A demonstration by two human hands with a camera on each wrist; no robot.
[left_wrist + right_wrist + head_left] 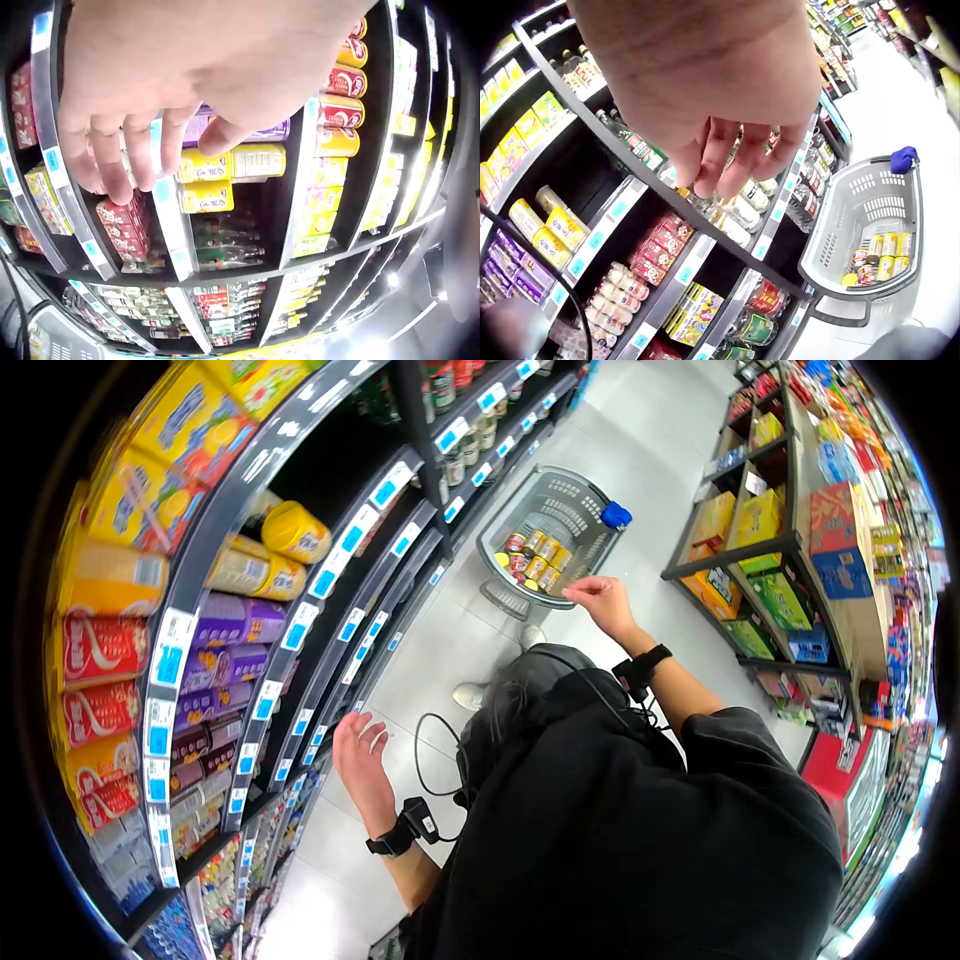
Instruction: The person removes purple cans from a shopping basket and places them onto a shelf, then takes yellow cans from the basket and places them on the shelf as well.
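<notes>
My left hand (pixel 362 765) is held out beside the left shelves, fingers spread and slightly bent, with nothing in it. In the left wrist view, yellow cans (pixel 206 196) on a shelf show just beyond its thumb. My right hand (pixel 602 608) hangs in the air by the near end of a grey shopping basket (pixel 585 488), its fingers loosely bent and its thumb near the index finger. Nothing shows in its grasp. Several yellow cans (pixel 548 548) and some dark red cans (pixel 866 274) stand or lie grouped at one end of the basket.
Left of me runs a tall drink shelf with price tags (pixel 350 540), purple cans (pixel 235 620) and red cans (pixel 100 650). One yellow can (pixel 296 530) sits near its edge. Boxed goods (pixel 785 600) fill a rack on the right. A blue object (pixel 616 515) sits on the basket's rim.
</notes>
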